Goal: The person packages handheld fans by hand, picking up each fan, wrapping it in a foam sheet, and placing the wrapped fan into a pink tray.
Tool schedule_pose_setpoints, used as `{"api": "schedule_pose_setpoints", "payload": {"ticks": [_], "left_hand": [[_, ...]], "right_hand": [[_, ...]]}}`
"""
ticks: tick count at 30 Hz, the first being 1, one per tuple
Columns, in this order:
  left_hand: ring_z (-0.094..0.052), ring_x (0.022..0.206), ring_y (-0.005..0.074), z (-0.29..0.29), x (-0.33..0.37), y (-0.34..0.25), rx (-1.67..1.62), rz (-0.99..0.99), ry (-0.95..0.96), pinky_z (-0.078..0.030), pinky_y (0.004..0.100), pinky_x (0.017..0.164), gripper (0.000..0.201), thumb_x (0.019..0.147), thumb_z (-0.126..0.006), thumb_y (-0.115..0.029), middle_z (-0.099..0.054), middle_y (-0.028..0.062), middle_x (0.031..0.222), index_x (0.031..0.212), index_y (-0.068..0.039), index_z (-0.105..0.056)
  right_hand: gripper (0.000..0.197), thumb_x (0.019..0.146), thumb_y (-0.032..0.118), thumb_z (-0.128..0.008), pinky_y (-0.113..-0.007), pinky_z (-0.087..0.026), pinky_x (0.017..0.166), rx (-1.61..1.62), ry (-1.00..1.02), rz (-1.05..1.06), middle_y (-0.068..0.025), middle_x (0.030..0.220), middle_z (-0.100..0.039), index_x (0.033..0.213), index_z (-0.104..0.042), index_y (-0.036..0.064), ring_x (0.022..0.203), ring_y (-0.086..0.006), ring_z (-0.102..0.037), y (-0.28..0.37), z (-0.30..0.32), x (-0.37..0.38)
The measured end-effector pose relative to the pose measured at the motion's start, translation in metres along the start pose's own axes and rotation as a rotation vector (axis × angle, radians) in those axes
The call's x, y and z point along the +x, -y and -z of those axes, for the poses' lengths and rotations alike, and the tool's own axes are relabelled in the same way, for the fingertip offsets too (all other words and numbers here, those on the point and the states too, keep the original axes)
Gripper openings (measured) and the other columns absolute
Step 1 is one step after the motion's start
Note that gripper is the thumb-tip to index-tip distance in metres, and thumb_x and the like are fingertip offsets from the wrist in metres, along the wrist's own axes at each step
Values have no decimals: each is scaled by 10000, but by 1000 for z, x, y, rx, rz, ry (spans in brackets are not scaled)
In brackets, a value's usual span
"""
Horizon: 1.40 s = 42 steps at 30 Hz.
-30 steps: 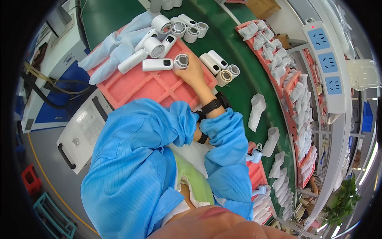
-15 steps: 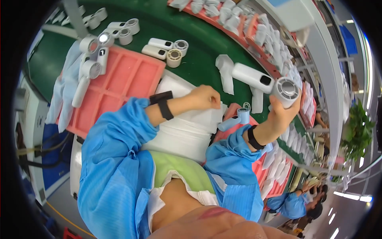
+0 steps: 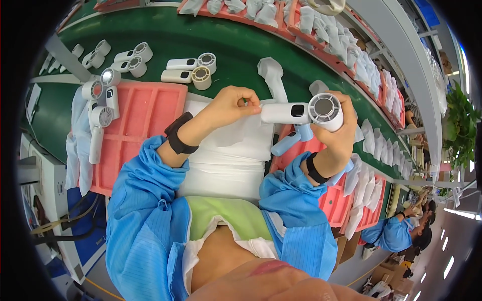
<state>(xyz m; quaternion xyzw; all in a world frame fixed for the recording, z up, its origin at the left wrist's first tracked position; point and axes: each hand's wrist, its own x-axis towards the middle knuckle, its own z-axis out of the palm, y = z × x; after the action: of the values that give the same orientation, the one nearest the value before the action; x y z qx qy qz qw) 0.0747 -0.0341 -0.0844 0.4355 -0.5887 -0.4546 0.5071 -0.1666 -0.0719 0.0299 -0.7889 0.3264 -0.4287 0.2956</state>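
A white handheld fan (image 3: 286, 113) with a dark display window lies level in front of me. My right hand (image 3: 342, 128) is wrapped round its round head, the grille facing up. At the handle's tail end, my left hand (image 3: 233, 106) is closed in a pinch. A thin, translucent white bag (image 3: 236, 133) appears to hang from those fingers, over a stack of white sheets (image 3: 221, 175). Beyond the fan, a white-wrapped piece (image 3: 272, 75) lies on the green table. A light blue fan (image 3: 291, 140) is partly hidden below the white one.
A pink compartment tray (image 3: 135, 120) stands at the left, with fans (image 3: 103, 115) and pale blue sleeves (image 3: 75, 145) on its edge. More fans (image 3: 191, 69) lie farther back. Pink trays of wrapped pieces (image 3: 331, 40) line the far right. Another person (image 3: 394, 233) is at work at the right.
The right hand has brought the fan left and nearer the middle. My left hand has risen off the white stack to the handle's end. The whole view has shifted a little.
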Motion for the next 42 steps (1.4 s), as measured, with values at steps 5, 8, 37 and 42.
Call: {"api": "schedule_pose_setpoints", "payload": {"ticks": [5, 8, 37, 42], "left_hand": [[-489, 590, 52, 13, -3, -25, -103, 36, 13, -391, 233, 536, 120, 845, -695, -139, -606, -30, 728, 849, -29, -648], [-534, 667, 65, 14, -13, -45, -263, 128, -28, -435, 233, 615, 80, 884, -657, -125, -613, -24, 816, 896, -50, -633], [-595, 970, 243, 11, -20, -64, 480, -528, -529, -503, 330, 786, 487, 694, -753, -37, -497, 111, 1237, 1151, -100, -597], [-538, 1068, 217, 26, -23, -73, -152, -521, -283, -452, 320, 879, 471, 699, -809, -116, -479, 112, 1251, 1121, -103, -603]], "right_hand": [[483, 534, 49, -681, -252, -440, 784, 75, -58, 78, -58, 974, -589, 999, -553, 13, 840, -133, -559, -4, -5, 3], [491, 533, 28, -690, -263, -447, 788, 62, -31, 147, -73, 988, -579, 1004, -552, 10, 858, -157, -564, -4, -22, 8], [616, 691, 49, -774, -336, -505, 802, 301, 11, 154, -104, 1124, -555, 1219, -465, -24, 1011, -249, -596, 1, -110, 11], [507, 716, 65, -763, -328, -514, 747, 187, 371, 116, -107, 940, -631, 1152, -518, -15, 888, -248, -647, -12, -111, 10]]}}
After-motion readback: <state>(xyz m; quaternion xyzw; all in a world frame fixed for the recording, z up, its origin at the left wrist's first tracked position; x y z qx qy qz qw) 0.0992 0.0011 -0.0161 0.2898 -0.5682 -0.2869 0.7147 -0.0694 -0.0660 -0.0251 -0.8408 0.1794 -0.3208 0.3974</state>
